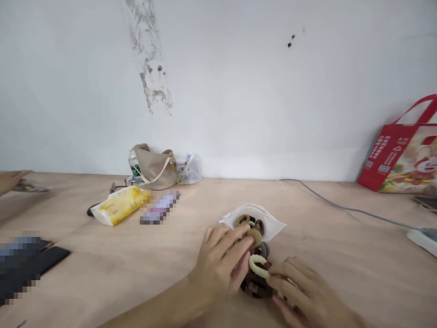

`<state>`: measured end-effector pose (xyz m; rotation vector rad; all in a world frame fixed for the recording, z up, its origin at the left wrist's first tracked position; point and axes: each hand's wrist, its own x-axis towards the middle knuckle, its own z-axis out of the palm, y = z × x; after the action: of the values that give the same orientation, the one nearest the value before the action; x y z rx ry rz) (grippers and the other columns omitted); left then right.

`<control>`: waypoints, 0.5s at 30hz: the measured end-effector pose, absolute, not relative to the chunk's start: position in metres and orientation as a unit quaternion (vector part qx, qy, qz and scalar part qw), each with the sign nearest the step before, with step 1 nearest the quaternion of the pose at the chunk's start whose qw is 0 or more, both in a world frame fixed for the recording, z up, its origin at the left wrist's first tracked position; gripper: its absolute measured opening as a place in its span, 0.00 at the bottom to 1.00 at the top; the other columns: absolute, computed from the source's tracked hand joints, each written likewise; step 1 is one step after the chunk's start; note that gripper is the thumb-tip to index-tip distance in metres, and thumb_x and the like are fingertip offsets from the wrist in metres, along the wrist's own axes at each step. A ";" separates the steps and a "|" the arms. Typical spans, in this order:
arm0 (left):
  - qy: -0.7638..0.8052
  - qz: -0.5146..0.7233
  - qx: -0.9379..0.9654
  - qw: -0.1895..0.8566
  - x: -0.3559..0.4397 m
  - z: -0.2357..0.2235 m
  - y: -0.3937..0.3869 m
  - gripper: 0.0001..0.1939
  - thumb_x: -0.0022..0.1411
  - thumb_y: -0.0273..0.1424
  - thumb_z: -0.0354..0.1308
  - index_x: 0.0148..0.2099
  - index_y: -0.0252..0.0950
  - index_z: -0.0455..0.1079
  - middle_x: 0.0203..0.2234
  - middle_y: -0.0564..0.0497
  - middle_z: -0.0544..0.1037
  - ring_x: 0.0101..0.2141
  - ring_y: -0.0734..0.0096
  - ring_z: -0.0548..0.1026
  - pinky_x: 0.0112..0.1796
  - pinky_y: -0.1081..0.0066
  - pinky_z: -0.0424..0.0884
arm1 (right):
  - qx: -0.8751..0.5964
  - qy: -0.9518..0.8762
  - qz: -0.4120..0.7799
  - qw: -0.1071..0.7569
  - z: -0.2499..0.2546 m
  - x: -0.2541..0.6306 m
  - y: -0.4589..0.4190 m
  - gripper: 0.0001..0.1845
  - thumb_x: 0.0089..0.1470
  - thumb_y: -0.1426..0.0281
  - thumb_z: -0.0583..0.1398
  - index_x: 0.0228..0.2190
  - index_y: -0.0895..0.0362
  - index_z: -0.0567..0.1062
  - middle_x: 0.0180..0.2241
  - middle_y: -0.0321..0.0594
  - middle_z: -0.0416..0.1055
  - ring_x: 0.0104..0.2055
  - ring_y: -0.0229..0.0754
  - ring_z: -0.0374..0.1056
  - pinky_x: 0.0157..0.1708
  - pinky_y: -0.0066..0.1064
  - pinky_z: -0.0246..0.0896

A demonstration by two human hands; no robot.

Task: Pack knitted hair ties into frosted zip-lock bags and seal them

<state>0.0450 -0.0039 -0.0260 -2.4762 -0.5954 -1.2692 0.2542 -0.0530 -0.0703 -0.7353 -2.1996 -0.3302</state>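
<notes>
A loose heap of fuzzy brown and beige ring-shaped hair ties (pixel 256 287) lies on the light wooden table (pixel 102 273), spilling from a white plastic pouch (pixel 269 222). My left hand (pixel 221 262) presses its fingertips around a beige hair tie (pixel 255 237) at the middle of the heap. A cream hair tie (pixel 257 266) is pinched by my right hand (pixel 300 291), which is at the heap's lower right. Both hands partly hide the heap.
Along the wall stand a tan bag (pixel 152 167), a water bottle (pixel 134 164) and a clear plastic bag (pixel 189 168). A yellow packet (pixel 119 206) lies nearby. A red gift bag (pixel 398 146) stands right; a grey cable (pixel 351 209) runs to a white power strip (pixel 423 239). Another person's hand (pixel 12 180) enters left.
</notes>
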 end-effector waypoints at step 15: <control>-0.184 -0.293 -0.930 0.128 0.057 -0.049 -0.024 0.10 0.61 0.26 0.56 0.46 0.37 0.68 0.38 0.53 0.78 0.33 0.69 0.70 0.33 0.66 0.61 | -0.298 -0.880 -0.135 0.344 -0.089 0.281 -0.064 0.17 0.56 0.81 0.50 0.42 0.56 0.72 0.37 0.41 0.77 0.36 0.38 0.74 0.36 0.24 0.68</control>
<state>0.0571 -0.0242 -0.0493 -2.7047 -0.5340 -0.8530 0.2814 -0.0642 -0.0888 -0.7735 -2.2867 -0.3500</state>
